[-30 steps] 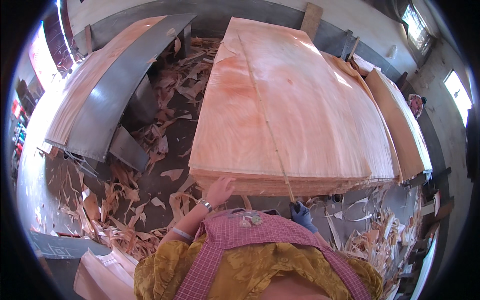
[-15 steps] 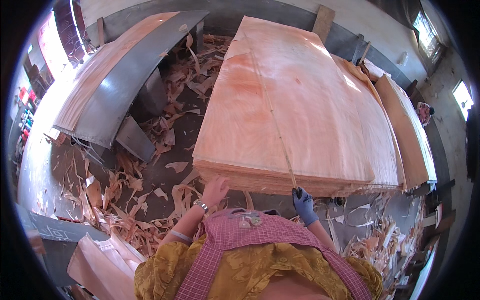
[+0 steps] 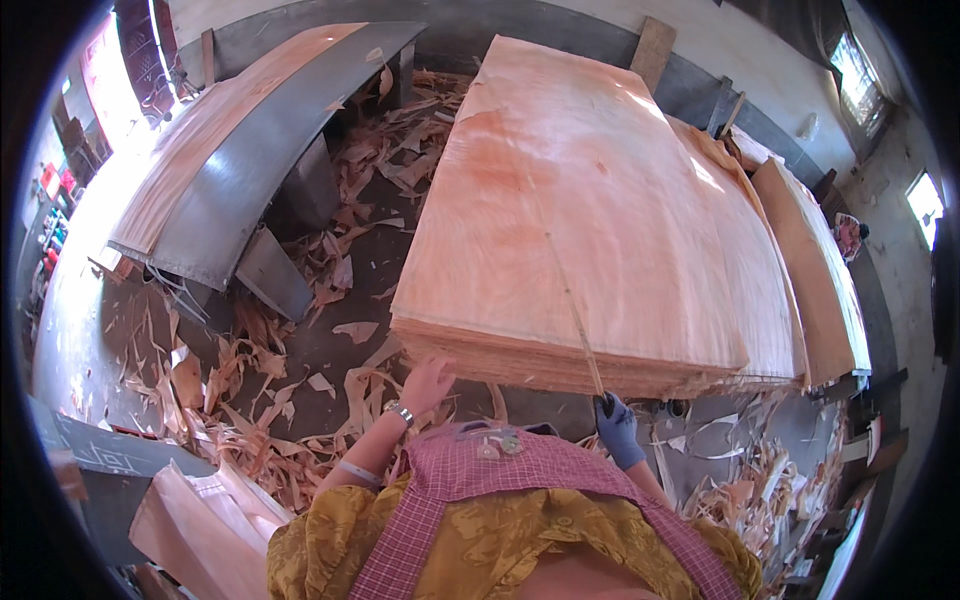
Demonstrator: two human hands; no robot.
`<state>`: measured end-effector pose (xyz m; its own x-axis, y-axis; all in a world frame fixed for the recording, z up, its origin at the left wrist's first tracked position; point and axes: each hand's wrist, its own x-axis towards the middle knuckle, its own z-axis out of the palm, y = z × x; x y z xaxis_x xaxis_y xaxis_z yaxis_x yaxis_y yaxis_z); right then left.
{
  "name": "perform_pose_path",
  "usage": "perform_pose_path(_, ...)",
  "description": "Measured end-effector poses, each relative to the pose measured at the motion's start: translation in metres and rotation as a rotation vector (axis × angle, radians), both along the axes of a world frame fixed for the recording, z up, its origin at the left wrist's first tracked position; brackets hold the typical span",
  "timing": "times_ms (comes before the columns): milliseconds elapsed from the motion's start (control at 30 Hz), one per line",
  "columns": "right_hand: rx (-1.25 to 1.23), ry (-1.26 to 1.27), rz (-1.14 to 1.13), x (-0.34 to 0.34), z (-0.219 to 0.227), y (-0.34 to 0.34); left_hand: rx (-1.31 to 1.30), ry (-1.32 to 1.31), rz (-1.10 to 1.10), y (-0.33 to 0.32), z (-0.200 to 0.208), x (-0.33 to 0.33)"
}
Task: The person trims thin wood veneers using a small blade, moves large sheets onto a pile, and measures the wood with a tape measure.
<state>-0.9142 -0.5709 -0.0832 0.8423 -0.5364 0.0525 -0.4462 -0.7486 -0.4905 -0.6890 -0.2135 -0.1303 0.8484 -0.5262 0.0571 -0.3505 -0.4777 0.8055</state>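
Note:
A thick stack of thin wood veneer sheets (image 3: 590, 210) lies in front of me, its top sheet pale pink-orange. My right hand (image 3: 618, 430), in a blue-grey glove, is closed round the near end of a thin stick (image 3: 573, 306). The stick reaches away over the top sheet, and its far part fades in blur. My left hand (image 3: 428, 384), bare with a wristwatch, is by the stack's near left corner. Its fingers look extended and hold nothing; whether they touch the sheet edges I cannot tell.
A metal-topped bench (image 3: 235, 160) with veneer on it stands at the left. Veneer scraps (image 3: 250, 440) litter the floor on both sides. Another veneer stack (image 3: 805, 260) stands at the right. A folded veneer piece (image 3: 185, 520) is at the lower left.
My right hand has moved slightly right and toward me with the stick. The stick's far part has become blurred. My left hand stays by the stack's corner.

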Motion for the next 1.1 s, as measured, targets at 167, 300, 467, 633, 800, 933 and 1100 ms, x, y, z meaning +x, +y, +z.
perform_pose_path(167, -0.011, 0.113, -0.049, -0.075, 0.006, -0.006, 0.045, 0.089, -0.057, -0.004, -0.008, -0.006)
perform_pose_path(300, -0.015, 0.174, -0.046, -0.094, 0.016, 0.009, 0.126, 0.076, -0.137, -0.010, -0.025, 0.004)
perform_pose_path(467, 0.011, 0.139, -0.086, -0.087, 0.011, 0.019, 0.067, -0.018, -0.130, -0.028, -0.048, 0.019)
perform_pose_path(633, 0.294, -0.151, -0.097, -0.051, -0.039, -0.001, -0.254, 0.730, 0.166, -0.041, -0.061, 0.037)
perform_pose_path(800, 0.373, -0.279, -0.156, 0.014, -0.062, 0.024, -0.727, 0.895, 0.748, -0.027, -0.088, 0.090)
perform_pose_path(933, 0.789, -0.243, -0.301, 0.031, -0.087, 0.035, -0.152, 0.123, 0.978, -0.008, -0.113, 0.136)
perform_pose_path(1100, 0.879, -0.060, -0.333, 0.036, -0.111, 0.040, 0.057, 0.221, 1.015, 0.010, -0.121, 0.183)
